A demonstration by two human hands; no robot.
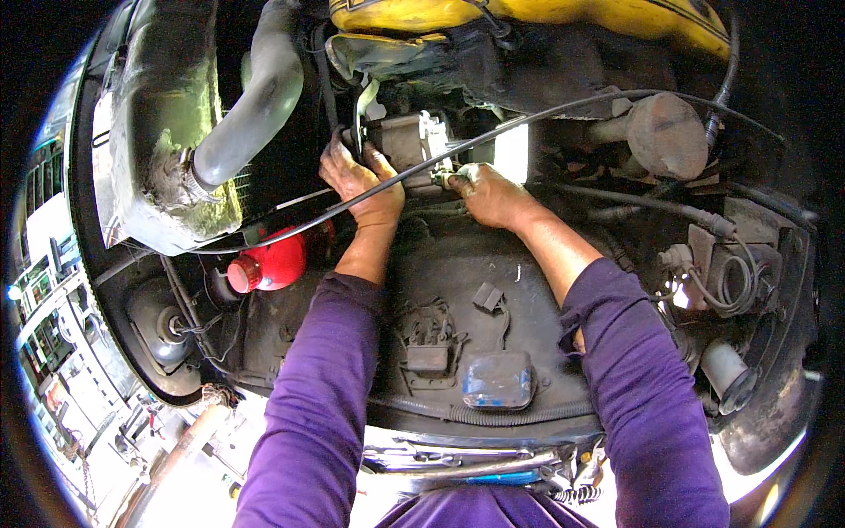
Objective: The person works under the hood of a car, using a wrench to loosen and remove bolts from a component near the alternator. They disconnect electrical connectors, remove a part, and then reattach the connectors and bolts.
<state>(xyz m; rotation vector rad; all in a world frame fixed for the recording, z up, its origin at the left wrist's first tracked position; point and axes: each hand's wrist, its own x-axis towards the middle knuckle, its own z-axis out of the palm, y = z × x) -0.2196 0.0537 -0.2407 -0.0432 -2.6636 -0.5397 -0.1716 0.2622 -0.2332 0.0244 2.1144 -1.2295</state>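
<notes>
An alternator point(400, 143), grey-brown with a brighter metal right end, sits low beside the engine in the middle of the vehicle's engine bay. My left hand point(359, 185) grips its left end, thumb on the near side and fingers curled around the pulley edge. At the lower right end, by a small metal lug, my right hand point(495, 197) is closed in a pinch. Whatever lies between those fingertips is too small to make out. A thin black cable point(510, 132) arcs over the alternator and passes across my left hand.
Yellow engine cover point(528, 12) spans the top. Left stand a grey hose point(255, 106), a dirty tank point(167, 202) and a red bottle point(273, 262). A round capped pipe point(667, 136) juts out at right. Between my forearms lie a small box point(497, 380) and a connector point(488, 297).
</notes>
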